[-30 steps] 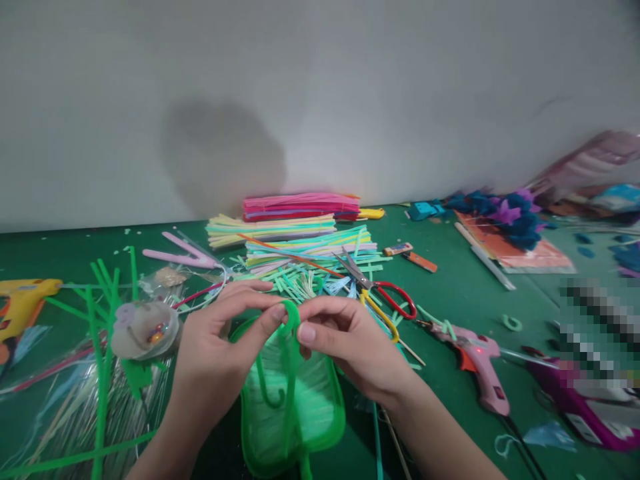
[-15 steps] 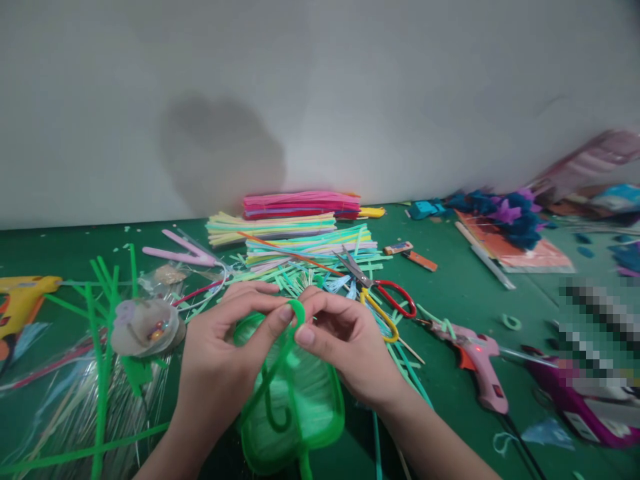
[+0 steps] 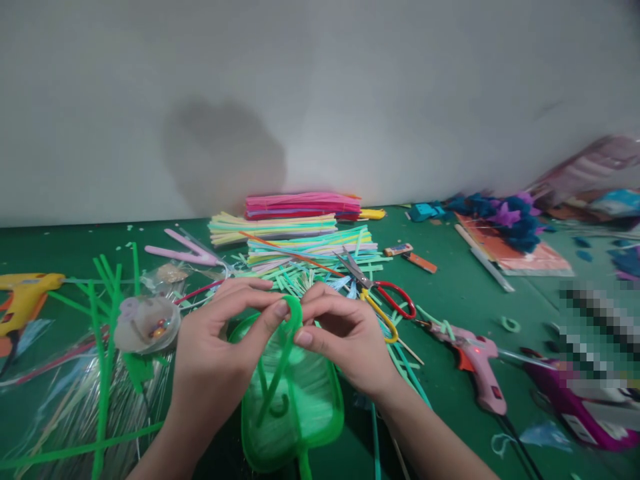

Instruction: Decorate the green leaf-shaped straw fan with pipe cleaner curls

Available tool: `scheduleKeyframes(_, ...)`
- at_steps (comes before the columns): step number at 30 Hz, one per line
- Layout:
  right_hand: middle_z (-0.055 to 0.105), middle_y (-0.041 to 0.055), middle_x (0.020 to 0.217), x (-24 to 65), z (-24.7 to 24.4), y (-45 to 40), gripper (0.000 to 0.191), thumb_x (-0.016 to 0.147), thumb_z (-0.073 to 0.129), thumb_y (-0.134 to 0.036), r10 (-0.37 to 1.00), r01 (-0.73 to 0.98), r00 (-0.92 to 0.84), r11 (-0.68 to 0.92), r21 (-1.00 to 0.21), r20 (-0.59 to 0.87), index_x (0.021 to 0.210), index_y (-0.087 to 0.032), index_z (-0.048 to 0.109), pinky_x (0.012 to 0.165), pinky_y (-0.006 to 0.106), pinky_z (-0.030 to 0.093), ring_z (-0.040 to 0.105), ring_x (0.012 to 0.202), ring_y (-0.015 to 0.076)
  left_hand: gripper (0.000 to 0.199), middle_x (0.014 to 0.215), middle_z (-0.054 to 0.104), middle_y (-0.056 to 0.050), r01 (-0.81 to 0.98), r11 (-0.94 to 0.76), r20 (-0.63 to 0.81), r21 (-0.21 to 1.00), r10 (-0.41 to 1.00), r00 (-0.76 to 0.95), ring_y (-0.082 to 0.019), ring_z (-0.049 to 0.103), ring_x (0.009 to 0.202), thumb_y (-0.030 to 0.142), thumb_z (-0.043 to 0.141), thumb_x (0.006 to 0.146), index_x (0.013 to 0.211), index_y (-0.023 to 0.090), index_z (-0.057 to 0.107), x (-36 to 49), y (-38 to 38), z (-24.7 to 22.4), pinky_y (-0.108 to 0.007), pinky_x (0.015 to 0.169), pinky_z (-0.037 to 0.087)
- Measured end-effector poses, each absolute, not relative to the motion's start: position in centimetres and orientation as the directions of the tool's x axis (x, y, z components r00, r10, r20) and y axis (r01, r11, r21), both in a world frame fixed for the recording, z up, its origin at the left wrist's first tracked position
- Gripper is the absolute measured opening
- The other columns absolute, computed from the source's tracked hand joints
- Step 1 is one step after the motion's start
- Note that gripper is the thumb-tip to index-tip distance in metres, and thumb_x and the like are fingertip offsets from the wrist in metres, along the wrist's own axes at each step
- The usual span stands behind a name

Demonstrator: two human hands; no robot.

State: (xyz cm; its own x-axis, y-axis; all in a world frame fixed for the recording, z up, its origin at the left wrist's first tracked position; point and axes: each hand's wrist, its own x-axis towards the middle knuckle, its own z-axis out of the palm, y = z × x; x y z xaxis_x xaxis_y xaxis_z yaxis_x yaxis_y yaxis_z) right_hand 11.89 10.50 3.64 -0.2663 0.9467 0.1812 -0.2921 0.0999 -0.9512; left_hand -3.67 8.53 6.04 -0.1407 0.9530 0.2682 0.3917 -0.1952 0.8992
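Observation:
Between both hands a green pipe cleaner (image 3: 283,367) is bent into a loop at its top, with its tail hanging down. My left hand (image 3: 215,353) pinches the left side of the loop between thumb and forefinger. At the loop's right side, my right hand (image 3: 347,340) is closed on the same pipe cleaner. Below them lies a green-rimmed shape (image 3: 317,407) with a pale, shiny middle, a centre rib and a stem toward me. A small curled hook of green pipe cleaner (image 3: 279,408) shows over it. My hands hide its upper part.
Scissors (image 3: 383,293) lie just beyond my right hand. A pink glue gun (image 3: 483,363) rests at right, a yellow glue gun (image 3: 27,300) at left. Bundled pipe cleaners (image 3: 303,205) are stacked by the wall. A cup of beads (image 3: 145,327) stands near my left wrist.
The pipe cleaner's loop has turned slightly and shifted a little to the left with my left fingers. Both hands keep their pinch on it.

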Motion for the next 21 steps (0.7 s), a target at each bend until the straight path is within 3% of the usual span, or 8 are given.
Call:
scheduleKeyframes(6, 0.061, -0.0004, 0.071, 11.9, 3.4, 10.6, 0.017, 0.068, 0.084, -0.035, 0.935, -0.275, -0.271, 0.155, -0.949, 0.231, 0.071, -0.023, 0.072, 0.063, 0.029, 0.046, 0.055, 0.068, 0.0135, 0.008, 0.081, 0.072, 0.002, 0.397, -0.218, 0.267, 0.892, 0.961, -0.072, -0.019, 0.064, 0.096, 0.025, 0.070, 0.080, 0.073, 0.028, 0.073, -3.6, 8.6, 6.1, -0.028, 0.085, 0.049)
scheduleKeyframes(12, 0.059, 0.0003, 0.075, 12.4, 3.2, 10.5, 0.018, 0.075, 0.079, -0.036, 0.907, -0.235, -0.305, 0.224, -0.946, 0.290, 0.074, -0.021, 0.068, 0.067, 0.030, 0.047, 0.055, 0.072, 0.0146, 0.010, 0.077, 0.073, 0.001, 0.382, -0.164, 0.177, 0.910, 0.984, 0.001, -0.022, 0.064, 0.101, 0.028, 0.072, 0.078, 0.068, 0.029, 0.074, -4.0, 8.6, 6.5, -0.031, 0.087, 0.050)
scheduleKeyframes(21, 0.057, 0.0011, 0.079, 12.3, 2.5, 10.4, 0.015, 0.082, 0.073, -0.034, 0.912, -0.115, -0.265, 0.292, -0.950, 0.312, 0.077, -0.021, 0.065, 0.071, 0.031, 0.045, 0.055, 0.077, 0.0161, 0.010, 0.082, 0.075, 0.000, 0.423, -0.141, 0.168, 0.895, 0.985, -0.028, -0.023, 0.065, 0.100, 0.032, 0.072, 0.077, 0.068, 0.028, 0.074, -4.1, 8.8, 6.1, -0.032, 0.087, 0.051)
